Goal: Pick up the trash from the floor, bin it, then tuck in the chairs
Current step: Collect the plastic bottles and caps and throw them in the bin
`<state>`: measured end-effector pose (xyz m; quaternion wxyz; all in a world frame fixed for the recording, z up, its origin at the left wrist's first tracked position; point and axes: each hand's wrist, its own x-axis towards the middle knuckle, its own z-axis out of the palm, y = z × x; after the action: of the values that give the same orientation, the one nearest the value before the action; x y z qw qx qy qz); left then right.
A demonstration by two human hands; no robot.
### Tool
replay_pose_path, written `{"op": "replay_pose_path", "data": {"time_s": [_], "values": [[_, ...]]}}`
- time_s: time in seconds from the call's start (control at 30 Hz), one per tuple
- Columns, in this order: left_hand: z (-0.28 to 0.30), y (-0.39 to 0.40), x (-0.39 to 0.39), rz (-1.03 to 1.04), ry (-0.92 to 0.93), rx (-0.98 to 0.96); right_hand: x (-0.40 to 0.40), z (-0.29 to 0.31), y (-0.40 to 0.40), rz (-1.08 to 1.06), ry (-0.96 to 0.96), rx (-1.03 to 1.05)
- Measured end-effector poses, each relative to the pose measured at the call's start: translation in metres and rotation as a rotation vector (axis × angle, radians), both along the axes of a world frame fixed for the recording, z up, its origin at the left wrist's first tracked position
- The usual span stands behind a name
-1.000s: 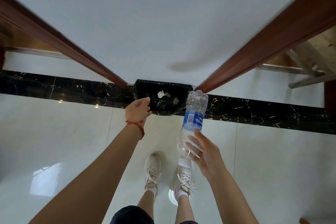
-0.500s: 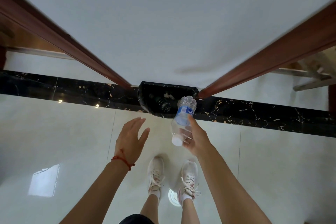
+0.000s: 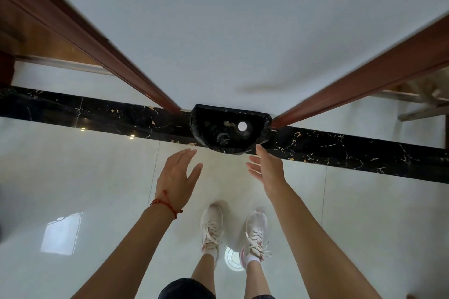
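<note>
A bin lined with a black bag (image 3: 263, 126) stands against the white wall, between two brown door frames. Inside it I see a clear plastic bottle end-on, its white cap (image 3: 242, 126) facing up among dark crumpled trash. My left hand (image 3: 177, 178) hovers over the floor just in front of the bin, fingers spread and holding nothing. My right hand (image 3: 267, 168) is beside the bin's front right rim, fingers straight and empty.
Glossy white floor tiles with a black marble strip (image 3: 97, 114) along the wall. Brown door frames (image 3: 92, 39) run on both sides. A wooden chair leg (image 3: 422, 111) shows at the far right. My feet in white sneakers (image 3: 211, 228) stand just behind my hands.
My right hand has let go of the bottle, which now lies inside the bin. Both hands have drawn back a little and are open.
</note>
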<state>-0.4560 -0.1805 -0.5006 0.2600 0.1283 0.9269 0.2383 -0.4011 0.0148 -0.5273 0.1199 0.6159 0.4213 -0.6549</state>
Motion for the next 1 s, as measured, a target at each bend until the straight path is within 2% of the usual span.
{"op": "replay_pose_path", "data": {"time_s": [0.1, 0.23, 0.3, 0.37, 0.67, 1.0], "values": [[0.013, 0.004, 0.004, -0.030, -0.009, -0.007, 0.014, 0.018, -0.007, 0.395, 0.034, 0.332], [0.037, 0.008, 0.008, -0.087, 0.005, -0.026, 0.037, 0.047, -0.010, 0.726, 0.092, 0.644], [0.050, 0.009, 0.009, -0.123, 0.034, -0.025, 0.046, 0.061, -0.009, 0.929, 0.067, 0.790], [0.065, 0.010, 0.010, -0.163, 0.050, -0.049, 0.055, 0.078, -0.008, 1.046, 0.023, 0.894], [0.150, 0.020, 0.018, -0.310, 0.155, -0.061, 0.085, 0.179, -0.008, 1.050, -0.014, 1.073], [0.226, 0.018, 0.040, -0.465, 0.251, -0.101, 0.131, 0.253, -0.025, 0.922, -0.129, 1.125]]}}
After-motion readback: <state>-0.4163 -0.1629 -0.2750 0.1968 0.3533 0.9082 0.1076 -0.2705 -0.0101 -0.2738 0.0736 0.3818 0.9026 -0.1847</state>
